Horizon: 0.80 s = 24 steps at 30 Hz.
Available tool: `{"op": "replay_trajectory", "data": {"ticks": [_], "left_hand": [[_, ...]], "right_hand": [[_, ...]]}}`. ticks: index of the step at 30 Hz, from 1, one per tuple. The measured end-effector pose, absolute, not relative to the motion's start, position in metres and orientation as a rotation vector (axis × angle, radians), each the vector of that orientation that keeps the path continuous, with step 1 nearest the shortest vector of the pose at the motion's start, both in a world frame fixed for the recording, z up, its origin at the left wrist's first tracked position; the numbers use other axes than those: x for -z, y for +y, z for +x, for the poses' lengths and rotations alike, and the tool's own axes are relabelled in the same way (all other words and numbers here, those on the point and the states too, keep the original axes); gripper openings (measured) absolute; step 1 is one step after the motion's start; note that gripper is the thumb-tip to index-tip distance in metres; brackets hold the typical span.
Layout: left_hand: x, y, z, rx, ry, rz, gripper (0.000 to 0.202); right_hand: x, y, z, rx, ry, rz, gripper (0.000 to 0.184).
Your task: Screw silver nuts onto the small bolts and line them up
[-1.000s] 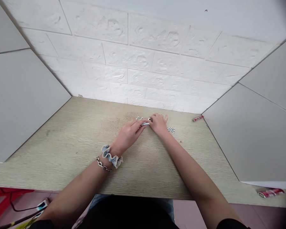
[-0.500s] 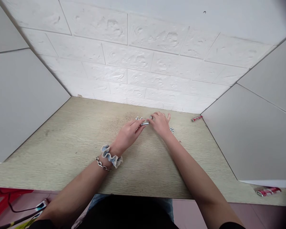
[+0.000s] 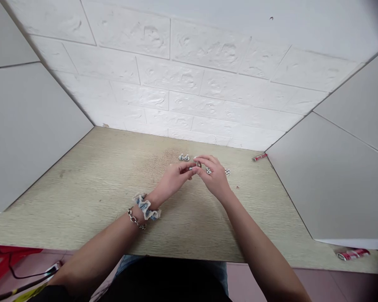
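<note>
My left hand (image 3: 171, 179) is closed around a silver bolt (image 3: 190, 168), most of it hidden by the fingers. Facing it, my right hand (image 3: 216, 178) pinches a round metal washer (image 3: 198, 164) between thumb and fingers, right at the bolt's end. Whether the washer is around the bolt or just touching it, I cannot tell. Behind the left fingertips, two bolts (image 3: 184, 157) stand upright on their heads on the wooden table (image 3: 113, 176). Small metal nuts (image 3: 208, 170) show partly under my right hand, and another cluster of nuts (image 3: 227, 172) lies just right of it.
A white brick-pattern wall (image 3: 182, 100) closes off the back. Grey panels stand at the left (image 3: 28, 134) and right (image 3: 327, 180). One red cylinder (image 3: 259, 157) lies by the right panel's far corner, another red cylinder (image 3: 353, 254) near the front right edge.
My right hand has moved slightly down and brought the washer against the bolt in my left hand. The two standing bolts and some nuts have come into clearer view.
</note>
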<state>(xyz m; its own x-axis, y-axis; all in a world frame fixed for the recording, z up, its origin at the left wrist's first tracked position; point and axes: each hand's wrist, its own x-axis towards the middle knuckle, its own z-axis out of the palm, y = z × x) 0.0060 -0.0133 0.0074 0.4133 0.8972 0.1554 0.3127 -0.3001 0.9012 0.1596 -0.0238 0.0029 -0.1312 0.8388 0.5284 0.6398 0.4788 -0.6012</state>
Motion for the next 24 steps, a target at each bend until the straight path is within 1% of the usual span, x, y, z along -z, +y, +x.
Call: {"op": "replay_trajectory", "data": {"ticks": [13, 16, 18, 21, 22, 24], "left_hand": [[-0.003, -0.011, 0.006, -0.847, 1.076, 1.803, 0.029], [-0.002, -0.012, 0.007, -0.834, 1.044, 1.767, 0.025], [-0.001, -0.013, 0.007, -0.822, 1.015, 1.704, 0.021], [-0.001, -0.013, 0.009, -0.796, 0.973, 1.548, 0.022], [-0.001, -0.013, 0.01, -0.788, 0.965, 1.5, 0.023], [0.0, -0.012, 0.011, -0.785, 0.958, 1.43, 0.028]], "right_hand": [[-0.003, -0.026, 0.16, -0.306, -1.956, -1.317, 0.028], [-0.002, -0.027, 0.159, -0.307, -1.972, -1.296, 0.029], [-0.002, -0.029, 0.16, -0.324, -1.993, -1.282, 0.037], [-0.004, -0.029, 0.165, -0.363, -1.941, -1.271, 0.06], [-0.004, -0.027, 0.17, -0.368, -1.885, -1.282, 0.063], [-0.003, -0.022, 0.182, -0.346, -1.741, -1.355, 0.057]]}}
